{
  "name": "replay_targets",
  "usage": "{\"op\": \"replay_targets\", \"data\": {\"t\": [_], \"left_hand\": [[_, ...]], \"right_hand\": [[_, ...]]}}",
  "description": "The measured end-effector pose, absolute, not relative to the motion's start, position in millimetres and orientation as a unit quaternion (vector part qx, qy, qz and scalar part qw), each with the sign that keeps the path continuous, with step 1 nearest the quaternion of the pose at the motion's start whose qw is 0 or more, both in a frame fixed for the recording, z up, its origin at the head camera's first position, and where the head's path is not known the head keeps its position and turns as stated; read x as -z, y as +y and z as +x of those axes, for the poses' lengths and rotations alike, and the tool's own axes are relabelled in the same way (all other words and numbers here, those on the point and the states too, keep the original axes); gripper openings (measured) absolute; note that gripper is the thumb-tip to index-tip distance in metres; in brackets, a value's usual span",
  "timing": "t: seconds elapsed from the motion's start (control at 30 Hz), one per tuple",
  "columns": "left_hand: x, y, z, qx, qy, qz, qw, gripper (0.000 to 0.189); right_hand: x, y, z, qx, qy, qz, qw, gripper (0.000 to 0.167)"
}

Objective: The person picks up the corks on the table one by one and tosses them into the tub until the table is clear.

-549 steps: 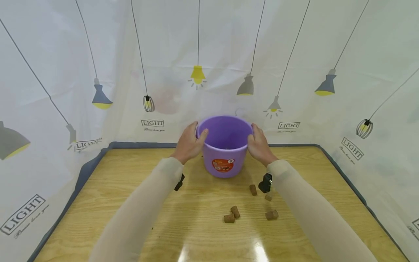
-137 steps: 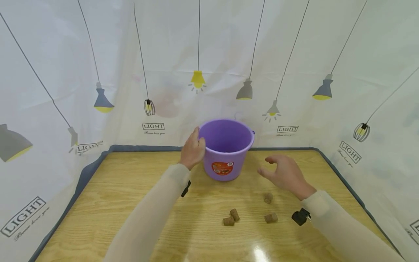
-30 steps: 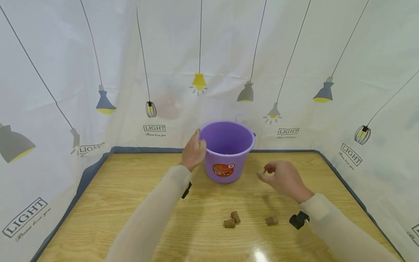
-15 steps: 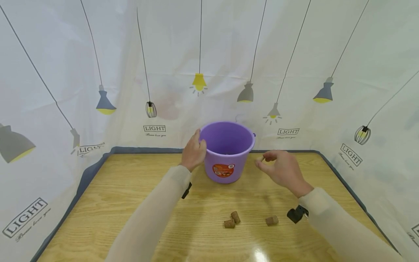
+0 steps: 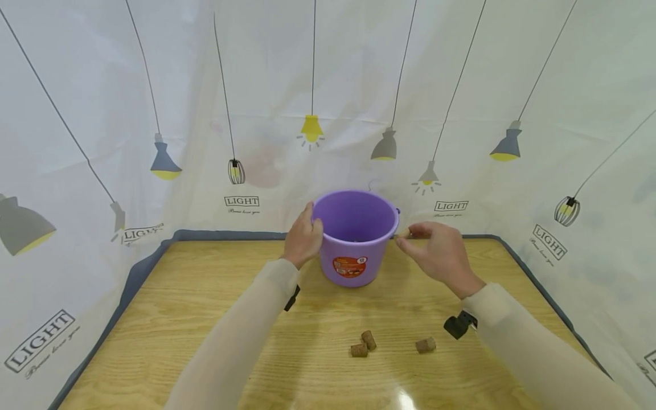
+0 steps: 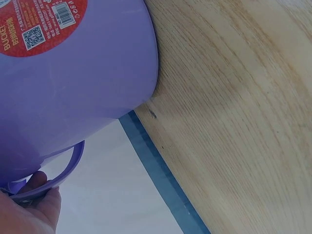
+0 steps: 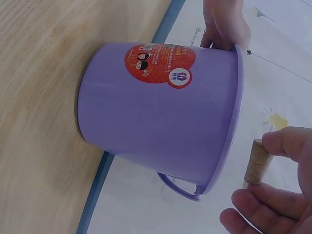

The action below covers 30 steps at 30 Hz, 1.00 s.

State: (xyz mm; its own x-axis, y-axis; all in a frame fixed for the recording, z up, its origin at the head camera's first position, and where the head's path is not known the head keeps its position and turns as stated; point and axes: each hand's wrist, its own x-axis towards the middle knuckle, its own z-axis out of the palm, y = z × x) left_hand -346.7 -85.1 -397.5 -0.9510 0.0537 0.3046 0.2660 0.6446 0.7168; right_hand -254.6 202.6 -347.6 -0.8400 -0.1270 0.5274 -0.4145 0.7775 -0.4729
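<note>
A purple bucket (image 5: 353, 249) with a red label stands upright at the back of the table. My left hand (image 5: 303, 236) grips its left rim; in the left wrist view its fingers curl round the purple handle (image 6: 76, 157). Between thumb and fingers, my right hand (image 5: 441, 253) pinches a tapered cork (image 7: 258, 162), held just outside the bucket's right rim. Two corks touch on the table, one upper (image 5: 368, 340) and one lower (image 5: 359, 350). Farther right lies another cork (image 5: 425, 345). The near wall hides most of the bucket's floor.
The wooden table (image 5: 205, 324) ends in a dark blue border (image 5: 230, 234) at the back and sides. White sheets (image 5: 338, 68) printed with hanging lamps rise behind it. Each wrist carries a small black camera.
Over the last second my right hand has carried the cork up and left to the bucket's rim. Earlier, both hands held the bucket and more corks lay at right. My left hand stays put.
</note>
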Motion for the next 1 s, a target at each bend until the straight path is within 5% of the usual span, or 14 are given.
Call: {"op": "replay_targets", "data": {"t": [0.67, 1.0], "left_hand": [[397, -85, -346, 0.417, -0.896, -0.087, 0.125, 0.061], [398, -85, -348, 0.412, -0.898, -0.088, 0.128, 0.061]], "right_hand": [[337, 179, -274, -0.327, -0.899, 0.141, 0.256, 0.030], [335, 167, -282, -0.336, -0.908, 0.120, 0.219, 0.027]]}}
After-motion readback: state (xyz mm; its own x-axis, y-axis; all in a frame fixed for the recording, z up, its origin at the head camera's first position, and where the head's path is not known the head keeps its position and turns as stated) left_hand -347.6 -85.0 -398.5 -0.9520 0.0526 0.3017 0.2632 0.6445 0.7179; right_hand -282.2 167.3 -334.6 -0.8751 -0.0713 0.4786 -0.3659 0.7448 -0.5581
